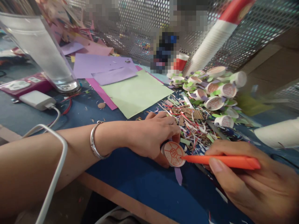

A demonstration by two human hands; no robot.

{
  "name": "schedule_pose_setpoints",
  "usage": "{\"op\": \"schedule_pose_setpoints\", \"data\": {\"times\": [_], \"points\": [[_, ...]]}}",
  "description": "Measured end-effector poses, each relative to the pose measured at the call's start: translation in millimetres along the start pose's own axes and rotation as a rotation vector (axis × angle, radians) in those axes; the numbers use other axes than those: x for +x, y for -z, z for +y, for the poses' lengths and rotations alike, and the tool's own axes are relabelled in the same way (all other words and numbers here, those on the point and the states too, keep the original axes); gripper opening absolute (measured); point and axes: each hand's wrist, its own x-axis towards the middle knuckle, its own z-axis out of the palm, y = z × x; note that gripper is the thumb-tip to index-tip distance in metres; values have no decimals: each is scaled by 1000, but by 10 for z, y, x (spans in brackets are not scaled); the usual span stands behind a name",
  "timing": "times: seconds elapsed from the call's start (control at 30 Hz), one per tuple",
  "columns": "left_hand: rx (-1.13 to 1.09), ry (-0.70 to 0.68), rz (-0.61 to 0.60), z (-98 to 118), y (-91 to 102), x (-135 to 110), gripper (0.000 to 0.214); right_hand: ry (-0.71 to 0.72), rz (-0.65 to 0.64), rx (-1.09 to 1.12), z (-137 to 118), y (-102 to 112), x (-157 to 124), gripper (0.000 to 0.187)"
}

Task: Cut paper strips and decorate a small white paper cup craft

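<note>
Pinching a small round white paper cup (171,146) over the near blue tabletop (142,183), maybe so it won't wobble, the left hand (154,132) holds its orange-marked end to the thin orange plastic pen (226,161) the right hand (252,180) pinches.

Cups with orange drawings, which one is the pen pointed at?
The cup in the left hand, right at the pen's tip; the other cups sit heaped together, untouched by either hand.

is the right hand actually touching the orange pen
Touching. The head view shows the right hand holding the orange pen, its thumb laid against the barrel.
</note>
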Motion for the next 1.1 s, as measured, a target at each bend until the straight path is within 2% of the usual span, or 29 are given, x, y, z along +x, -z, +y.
{"op": "schedule_pose_setpoints", "data": {"times": [0.2,0.53,0.83,0.97,1.1], "points": [[-3,8,-4,5,7,-7,53,53,12,-19,63,20,0,5],[-14,15,-15,6,13,4,52,16,4,-18,75,38,-38,6],[-10,17,-5,6,1,-2,54,-2,59,-65,106,-5,-14,6],[-4,6,7,-1,-5,3,52,28,51,-138,98,-16,42,6],[-3,4,7,-4,-12,4,49,32,48,-113,95,-14,57,6]]}}
